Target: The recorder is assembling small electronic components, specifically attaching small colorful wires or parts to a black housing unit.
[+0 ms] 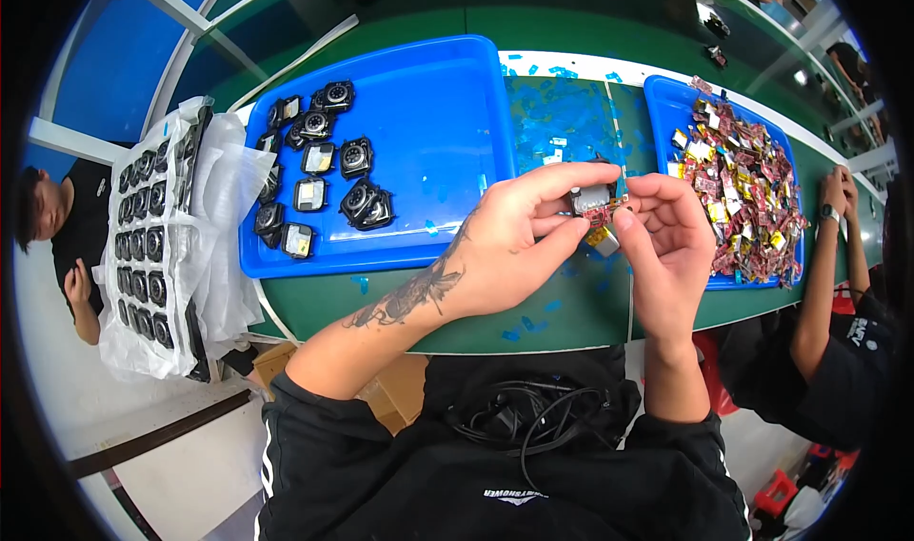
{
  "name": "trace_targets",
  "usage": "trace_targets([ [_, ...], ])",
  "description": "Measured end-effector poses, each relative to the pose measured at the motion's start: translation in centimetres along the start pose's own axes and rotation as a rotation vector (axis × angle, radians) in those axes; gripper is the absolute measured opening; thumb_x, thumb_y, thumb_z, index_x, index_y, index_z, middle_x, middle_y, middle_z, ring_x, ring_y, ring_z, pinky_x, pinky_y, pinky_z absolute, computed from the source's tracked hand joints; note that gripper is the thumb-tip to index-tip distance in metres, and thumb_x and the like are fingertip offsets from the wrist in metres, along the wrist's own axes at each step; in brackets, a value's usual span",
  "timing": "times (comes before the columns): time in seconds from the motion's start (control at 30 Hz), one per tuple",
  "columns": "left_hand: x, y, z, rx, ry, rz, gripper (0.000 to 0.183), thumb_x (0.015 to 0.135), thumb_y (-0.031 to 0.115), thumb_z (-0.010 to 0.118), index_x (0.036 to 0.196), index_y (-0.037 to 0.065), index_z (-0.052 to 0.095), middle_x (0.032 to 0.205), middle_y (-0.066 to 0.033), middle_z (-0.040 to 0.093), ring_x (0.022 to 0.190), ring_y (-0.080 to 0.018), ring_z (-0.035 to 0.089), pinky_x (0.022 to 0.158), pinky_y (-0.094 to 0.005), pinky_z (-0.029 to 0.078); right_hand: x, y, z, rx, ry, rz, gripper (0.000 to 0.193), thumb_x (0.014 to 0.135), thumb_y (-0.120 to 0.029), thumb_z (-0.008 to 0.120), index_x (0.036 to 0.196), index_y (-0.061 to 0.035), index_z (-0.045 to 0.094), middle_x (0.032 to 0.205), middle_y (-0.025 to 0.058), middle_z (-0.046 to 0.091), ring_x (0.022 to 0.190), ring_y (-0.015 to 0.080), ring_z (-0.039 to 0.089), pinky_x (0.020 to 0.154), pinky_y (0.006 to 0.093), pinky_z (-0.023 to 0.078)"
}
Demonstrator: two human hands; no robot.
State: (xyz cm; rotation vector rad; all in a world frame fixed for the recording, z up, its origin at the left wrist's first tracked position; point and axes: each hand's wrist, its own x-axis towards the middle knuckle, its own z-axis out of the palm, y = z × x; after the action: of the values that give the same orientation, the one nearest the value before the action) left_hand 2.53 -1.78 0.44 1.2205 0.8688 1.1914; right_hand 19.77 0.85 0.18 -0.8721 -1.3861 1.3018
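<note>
1. In the head view, which I watch from far away, the left hand (524, 234) grips a small grey-and-red unit (596, 199) between thumb and fingers, probably to steady it.
2. The right hand (669, 244) bends thumb and index finger at the unit's right edge, perhaps for fine handling; whether they pinch it, I cannot tell.
3. The unit is above the green table (447, 330), between two blue trays, so both seem easy to reach.
4. The left tray (428, 141) holds black watch-like bodies (360, 200) with spaces between, perhaps for easy picking.
5. The right tray (658, 100) holds red-and-yellow parts (743, 203), heaped without order, as if needing little care.
</note>
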Motion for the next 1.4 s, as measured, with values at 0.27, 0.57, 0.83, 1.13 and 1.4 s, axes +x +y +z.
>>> trace_targets([
  [0.27,0.1,-0.5,0.1,0.000,0.027,0.037,0.043,0.090,-0.010,0.051,0.133,-0.005,0.049,0.135,-0.0156,0.053,0.119,-0.0203,0.056,0.101,-0.0319,0.046,-0.8,1.2,1.0,0.007,0.139,-0.057,0.023,0.087,0.005,0.065,0.107,0.0030,0.054,0.091,0.0048,0.060,0.078,0.0057,0.057,0.067,0.0175,0.047],
  [0.57,0.1,-0.7,0.4,0.002,0.058,0.046,0.039,0.092,-0.008,0.051,0.131,-0.004,0.052,0.131,-0.0142,0.056,0.113,-0.0183,0.059,0.096,-0.0298,0.050,-0.4,1.1,0.9,-0.148,0.121,-0.104,0.029,0.084,0.005,0.067,0.110,0.0015,0.053,0.087,0.0040,0.060,0.073,0.0047,0.056,0.065,0.0170,0.046],
  [0.83,0.3,-0.3,1.1,-0.032,0.125,0.033,0.047,0.091,-0.011,0.048,0.136,0.001,0.044,0.123,-0.0156,0.060,0.113,-0.0181,0.060,0.095,-0.0303,0.051,0.2,0.5,1.0,-0.332,0.031,-0.077,0.049,0.079,0.009,0.066,0.125,-0.0002,0.051,0.093,0.0041,0.057,0.083,0.0090,0.057,0.069,0.0230,0.056],
  [1.13,0.0,-0.8,-0.4,-0.280,0.128,-0.017,0.049,0.091,-0.010,0.048,0.136,0.006,0.039,0.119,-0.0148,0.061,0.110,-0.0159,0.059,0.090,-0.0280,0.050,1.7,0.0,2.0,-0.335,-0.094,-0.009,0.045,0.081,0.010,0.062,0.123,-0.0016,0.052,0.093,0.0023,0.055,0.088,0.0078,0.057,0.071,0.0196,0.053],
  [1.4,-4.4,4.4,-7.7,1.590,0.447,0.365,0.029,0.083,0.025,0.069,0.105,0.008,0.062,0.095,-0.0109,0.067,0.095,-0.0329,0.063,0.084,-0.0429,0.049,18.3,0.5,0.6,-0.594,-0.302,0.041,0.050,0.078,-0.008,0.072,0.123,0.0005,0.052,0.084,0.0078,0.067,0.073,0.0116,0.061,0.064,0.0260,0.047],
])
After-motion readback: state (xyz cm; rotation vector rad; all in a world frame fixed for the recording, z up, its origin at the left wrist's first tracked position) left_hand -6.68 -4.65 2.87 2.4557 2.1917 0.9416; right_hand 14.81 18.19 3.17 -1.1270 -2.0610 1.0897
